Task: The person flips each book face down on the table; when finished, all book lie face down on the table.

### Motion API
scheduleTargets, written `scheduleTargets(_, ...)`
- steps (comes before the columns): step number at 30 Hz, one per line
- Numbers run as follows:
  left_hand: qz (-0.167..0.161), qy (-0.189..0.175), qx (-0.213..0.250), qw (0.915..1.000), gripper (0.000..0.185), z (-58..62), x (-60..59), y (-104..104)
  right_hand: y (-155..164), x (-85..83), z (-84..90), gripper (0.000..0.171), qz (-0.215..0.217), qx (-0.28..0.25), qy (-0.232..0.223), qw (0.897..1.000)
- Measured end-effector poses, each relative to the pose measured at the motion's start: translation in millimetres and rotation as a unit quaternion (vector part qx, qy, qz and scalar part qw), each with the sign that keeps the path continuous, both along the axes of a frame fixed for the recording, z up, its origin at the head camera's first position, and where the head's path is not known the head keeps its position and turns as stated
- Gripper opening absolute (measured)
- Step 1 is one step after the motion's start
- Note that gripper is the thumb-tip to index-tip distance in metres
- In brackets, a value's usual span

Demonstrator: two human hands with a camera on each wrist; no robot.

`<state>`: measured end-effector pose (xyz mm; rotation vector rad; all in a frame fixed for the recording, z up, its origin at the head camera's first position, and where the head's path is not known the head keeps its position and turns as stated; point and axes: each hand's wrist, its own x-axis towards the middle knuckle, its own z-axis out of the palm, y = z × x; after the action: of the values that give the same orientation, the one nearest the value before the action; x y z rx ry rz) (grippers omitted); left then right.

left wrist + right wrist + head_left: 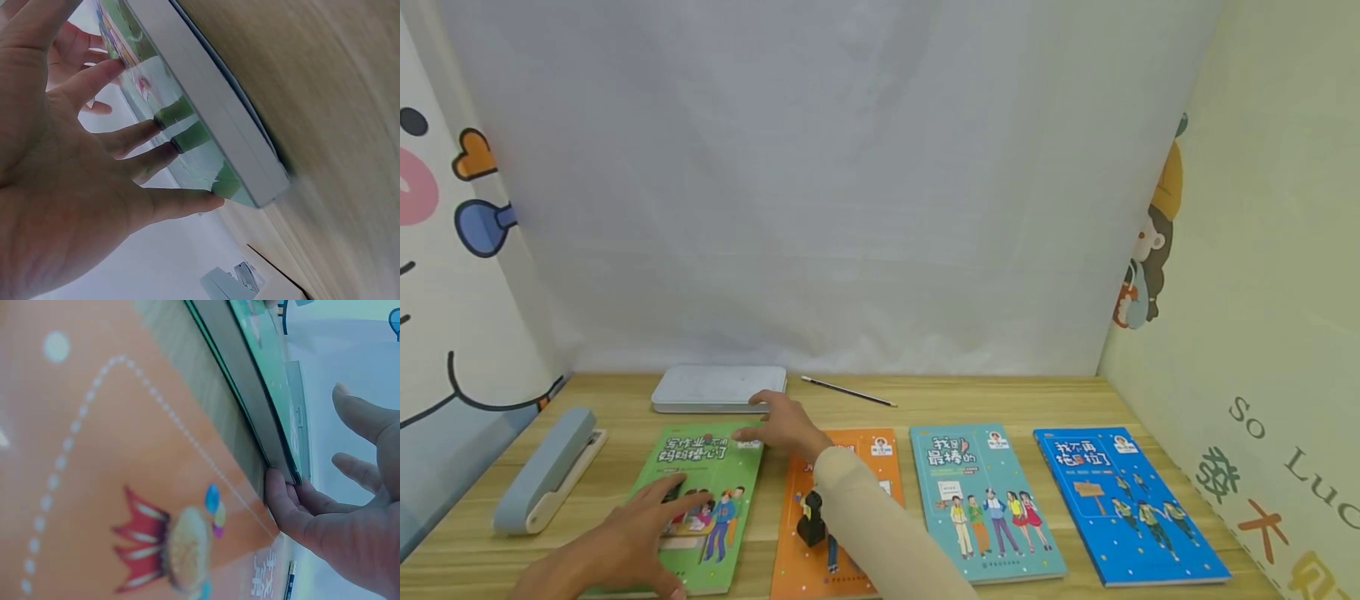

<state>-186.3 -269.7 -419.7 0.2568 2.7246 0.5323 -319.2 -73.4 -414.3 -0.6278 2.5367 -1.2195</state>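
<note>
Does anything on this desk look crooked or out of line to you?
Slightly. The green book sits tilted against the straighter orange book, teal book and blue book. The left hand rests on its cover; the right hand touches its far corner. Nothing looks spilled or damaged.
</note>
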Motion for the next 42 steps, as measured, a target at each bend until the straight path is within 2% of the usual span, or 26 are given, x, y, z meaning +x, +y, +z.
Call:
scheduleTargets(5, 0.005, -0.008, -0.004, 1.0, 0.114, 0.7, -2.7, 0.3, 0.0, -2.3, 2.8, 0.054, -0.019, -0.037, -0.023, 0.999)
scheduleTargets(13, -0.012, 0.009, 0.012, 0.9998, 0.113, 0.0, -0.1, -3.2, 1.2, -5.5, 3.8, 0.048, -0.054, -0.088, -0.07, 0.992)
scheduleTargets(20, -0.013, 0.008, 0.01, 0.9998, 0.114, -5.3, -2.9, -6.1, 2.6, -2.6, 0.3, 0.041, -0.048, -0.103, -0.059, 0.992)
scheduleTargets(23, -0.009, 0.004, 0.014, 0.9998, 0.114, -4.6, -3.5, -6.2, 0.5, -1.4, 0.5, 0.038, -0.059, -0.112, -0.059, 0.99)
scheduleTargets(27, -0.009, 0.004, 0.021, 0.9997, 0.111, -3.1, -2.7, -5.4, -2.2, -2.5, -0.3, 0.038, -0.072, -0.157, -0.105, 0.979)
scheduleTargets(30, -0.022, 0.014, 0.026, 0.9993, 0.11, -3.9, -1.3, -7.1, -3.7, -4.0, -2.5, 0.04, -0.075, -0.187, -0.154, 0.967)
scheduleTargets(32, -0.034, 0.021, 0.026, 0.9989, 0.109, -5.0, -0.4, -9.1, -4.4, -4.9, -4.1, 0.04, -0.077, -0.192, -0.169, 0.964)
scheduleTargets(37, -0.042, 0.029, 0.032, 0.9982, 0.109, -7.0, 0.4, -10.9, -5.9, -3.1, -6.3, 0.045, -0.068, -0.18, -0.185, 0.964)
scheduleTargets(42, -0.026, 0.023, 0.039, 0.9986, 0.11, -6.1, 1.7, -8.3, -6.6, 2.0, -5.9, 0.054, -0.046, -0.174, -0.214, 0.96)
